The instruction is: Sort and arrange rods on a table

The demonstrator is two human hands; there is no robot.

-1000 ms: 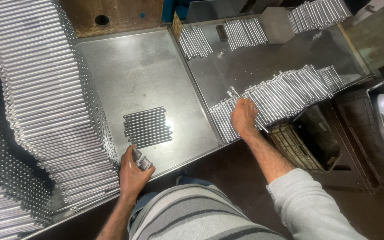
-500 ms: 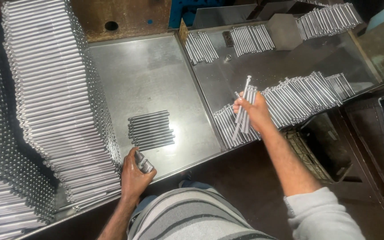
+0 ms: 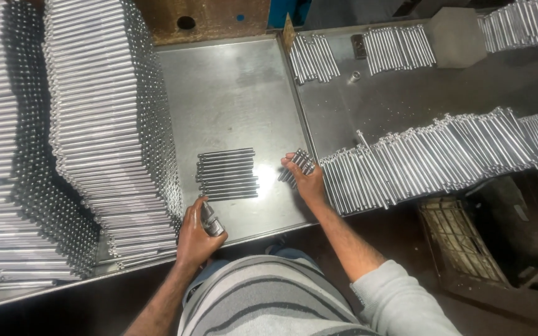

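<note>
Rods are being sorted on a steel tabletop [image 3: 238,93]. The right hand [image 3: 306,177] is gripping a small bundle of metal rods [image 3: 297,165], seemingly bringing them toward the flat row of rods [image 3: 226,174] lying just to its left. The left hand [image 3: 197,233] is closing around a short metal piece [image 3: 212,221] at the tabletop's near edge. Laying the bundle down parallel to that row is probably what the next move is calling for. No labels or packages are showing; tall rod stacks [image 3: 104,124] are standing left, a long loose rod row [image 3: 431,155] right.
</note>
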